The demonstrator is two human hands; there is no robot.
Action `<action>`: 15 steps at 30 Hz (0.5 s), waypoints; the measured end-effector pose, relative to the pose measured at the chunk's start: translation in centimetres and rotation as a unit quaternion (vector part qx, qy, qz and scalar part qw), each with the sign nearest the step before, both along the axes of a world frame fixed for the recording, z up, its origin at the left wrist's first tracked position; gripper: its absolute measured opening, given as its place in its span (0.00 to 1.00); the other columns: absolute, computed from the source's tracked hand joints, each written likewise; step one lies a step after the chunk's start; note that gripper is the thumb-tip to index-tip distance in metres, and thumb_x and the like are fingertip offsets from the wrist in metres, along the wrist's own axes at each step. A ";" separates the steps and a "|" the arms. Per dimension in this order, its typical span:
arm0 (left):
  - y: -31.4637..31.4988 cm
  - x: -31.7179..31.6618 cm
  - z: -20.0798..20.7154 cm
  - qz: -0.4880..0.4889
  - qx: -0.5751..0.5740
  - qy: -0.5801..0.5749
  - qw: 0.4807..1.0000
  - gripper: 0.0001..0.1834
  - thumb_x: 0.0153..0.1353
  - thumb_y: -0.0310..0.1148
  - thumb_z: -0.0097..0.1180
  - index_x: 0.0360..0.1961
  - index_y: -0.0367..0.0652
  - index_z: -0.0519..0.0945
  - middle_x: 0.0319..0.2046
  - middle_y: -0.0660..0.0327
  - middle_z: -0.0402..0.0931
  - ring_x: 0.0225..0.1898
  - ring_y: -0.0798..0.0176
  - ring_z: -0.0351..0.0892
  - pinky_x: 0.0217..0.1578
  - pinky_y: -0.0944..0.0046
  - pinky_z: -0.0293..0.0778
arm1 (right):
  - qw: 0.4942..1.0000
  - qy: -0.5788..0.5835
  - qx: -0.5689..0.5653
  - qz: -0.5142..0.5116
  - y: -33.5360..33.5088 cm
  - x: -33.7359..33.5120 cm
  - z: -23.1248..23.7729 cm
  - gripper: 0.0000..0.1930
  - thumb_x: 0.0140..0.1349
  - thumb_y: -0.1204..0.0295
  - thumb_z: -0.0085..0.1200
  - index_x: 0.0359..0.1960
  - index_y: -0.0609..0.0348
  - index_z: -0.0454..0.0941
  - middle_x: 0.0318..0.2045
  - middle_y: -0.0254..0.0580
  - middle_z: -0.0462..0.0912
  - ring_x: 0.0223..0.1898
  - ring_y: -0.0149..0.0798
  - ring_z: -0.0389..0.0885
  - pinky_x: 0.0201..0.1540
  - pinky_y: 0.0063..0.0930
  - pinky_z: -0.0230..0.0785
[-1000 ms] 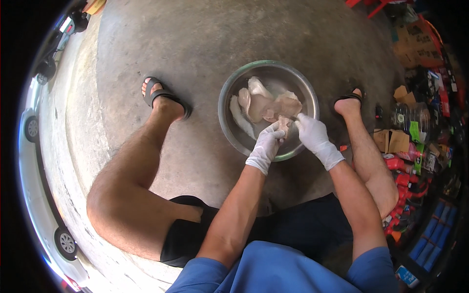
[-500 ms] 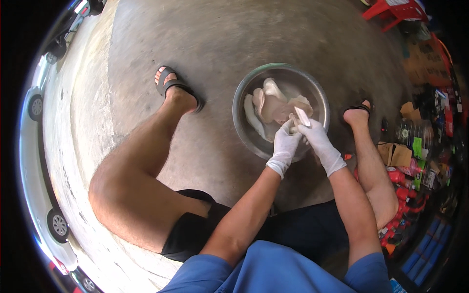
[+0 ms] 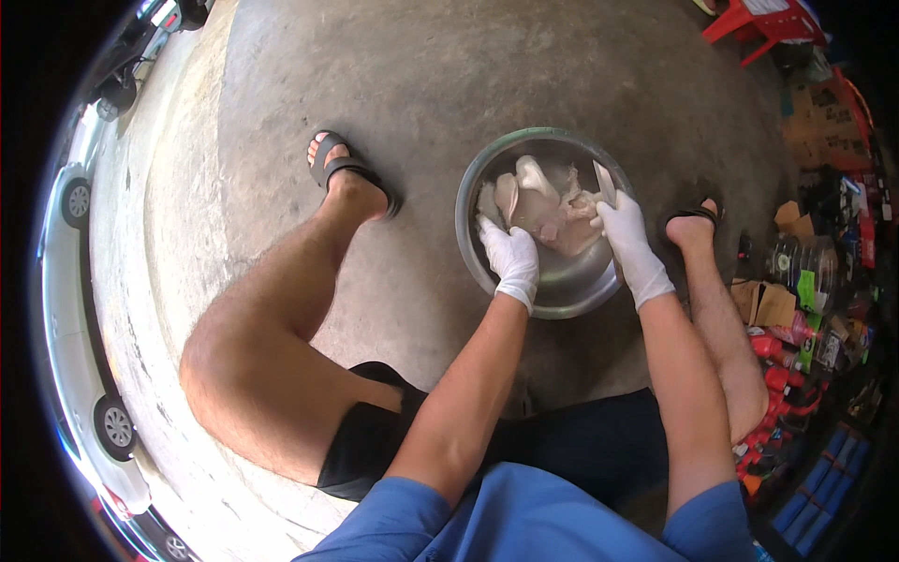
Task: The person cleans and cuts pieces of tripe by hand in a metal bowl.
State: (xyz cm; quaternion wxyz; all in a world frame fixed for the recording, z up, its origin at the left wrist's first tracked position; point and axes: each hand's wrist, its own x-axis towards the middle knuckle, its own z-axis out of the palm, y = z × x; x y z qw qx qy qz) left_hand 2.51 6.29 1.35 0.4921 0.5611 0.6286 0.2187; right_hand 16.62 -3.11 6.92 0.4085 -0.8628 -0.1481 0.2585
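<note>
A wide steel bowl (image 3: 562, 305) stands on the floor between my feet. Several pale, pinkish pieces that look like raw meat (image 3: 538, 208) lie in it. At the bowl's left side, my white-gloved left hand (image 3: 510, 255) is closed on a long whitish piece of meat (image 3: 487, 201); its fingertips are partly hidden. My right hand (image 3: 627, 234), also gloved, is over the bowl's right rim. It grips what looks like a knife (image 3: 605, 184), its narrow pale blade pointing away from me. The handle is hidden in the glove.
My sandalled feet (image 3: 351, 178) flank the bowl on the concrete floor (image 3: 421, 84). Boxes (image 3: 763, 302), red bottles (image 3: 773, 361) and plastic containers (image 3: 810, 262) crowd the right side. A red stool (image 3: 768, 28) stands far right; parked cars (image 3: 75, 309) line the left.
My hands have moved apart from their meeting point over the bowl. The left has gone left to the long whitish piece; the right has shifted right and away with the knife.
</note>
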 end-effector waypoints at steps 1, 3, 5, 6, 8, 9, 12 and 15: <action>0.4 0.1 -0.4 0.000 0.000 -0.001 1.000 0.33 0.53 0.25 0.49 0.63 0.29 0.61 0.61 0.40 0.64 0.63 0.44 0.63 0.64 0.56 0.58 | 1.000 -0.001 0.000 0.000 -0.4 -0.4 0.0 0.08 0.60 0.75 0.49 0.38 0.66 0.74 0.30 0.44 0.81 0.23 0.34 0.80 0.29 0.31 0.70; 1.1 0.4 -1.0 -0.004 -0.013 -0.030 0.999 0.31 0.53 0.25 0.48 0.61 0.29 0.64 0.56 0.40 0.70 0.58 0.43 0.69 0.61 0.55 0.62 | 1.000 0.023 0.003 -0.001 -1.9 -1.1 0.2 0.08 0.61 0.75 0.47 0.39 0.66 0.74 0.31 0.43 0.81 0.24 0.34 0.80 0.29 0.31 0.71; 2.2 0.4 -3.3 0.013 0.037 -0.003 0.999 0.28 0.53 0.25 0.47 0.58 0.29 0.69 0.51 0.41 0.74 0.54 0.43 0.73 0.58 0.55 0.65 | 0.999 0.034 0.016 -0.001 -2.6 -2.2 0.1 0.09 0.62 0.74 0.47 0.40 0.64 0.74 0.32 0.40 0.82 0.24 0.31 0.80 0.27 0.28 0.70; 2.3 0.9 -3.8 0.004 -0.013 -0.024 1.000 0.26 0.53 0.25 0.47 0.56 0.30 0.71 0.50 0.41 0.75 0.52 0.43 0.74 0.56 0.55 0.66 | 0.998 0.058 0.005 -0.020 -3.5 -2.4 0.2 0.09 0.62 0.74 0.46 0.40 0.63 0.75 0.32 0.39 0.82 0.24 0.30 0.80 0.25 0.26 0.69; 3.3 1.0 -5.6 0.038 0.021 -0.052 0.998 0.22 0.53 0.26 0.49 0.51 0.33 0.75 0.43 0.43 0.79 0.47 0.43 0.77 0.51 0.53 0.69 | 0.995 0.093 0.013 -0.033 -3.7 -3.3 -0.2 0.09 0.63 0.72 0.46 0.41 0.61 0.75 0.33 0.37 0.82 0.24 0.27 0.79 0.21 0.21 0.65; 3.1 1.6 -5.3 0.033 0.017 -0.056 0.998 0.22 0.53 0.26 0.49 0.51 0.33 0.75 0.43 0.43 0.79 0.47 0.43 0.77 0.51 0.53 0.69 | 0.995 0.090 0.010 -0.039 -4.4 -3.3 -0.3 0.09 0.63 0.72 0.46 0.41 0.61 0.75 0.33 0.37 0.82 0.24 0.27 0.79 0.21 0.21 0.65; 3.4 2.7 -4.2 -0.060 -0.003 0.024 0.998 0.20 0.53 0.31 0.52 0.48 0.36 0.77 0.43 0.44 0.79 0.47 0.45 0.78 0.50 0.55 0.70 | 0.992 0.111 0.021 -0.056 -5.7 -3.4 -0.2 0.10 0.63 0.72 0.46 0.41 0.63 0.75 0.34 0.39 0.83 0.23 0.27 0.78 0.22 0.21 0.65; 3.8 3.0 -3.5 -0.073 0.051 -0.015 0.996 0.18 0.53 0.34 0.54 0.44 0.37 0.80 0.43 0.44 0.79 0.48 0.45 0.78 0.50 0.55 0.70 | 0.989 0.127 0.048 -0.064 -5.7 -4.2 0.6 0.10 0.63 0.73 0.45 0.42 0.63 0.75 0.34 0.39 0.83 0.24 0.27 0.78 0.23 0.21 0.65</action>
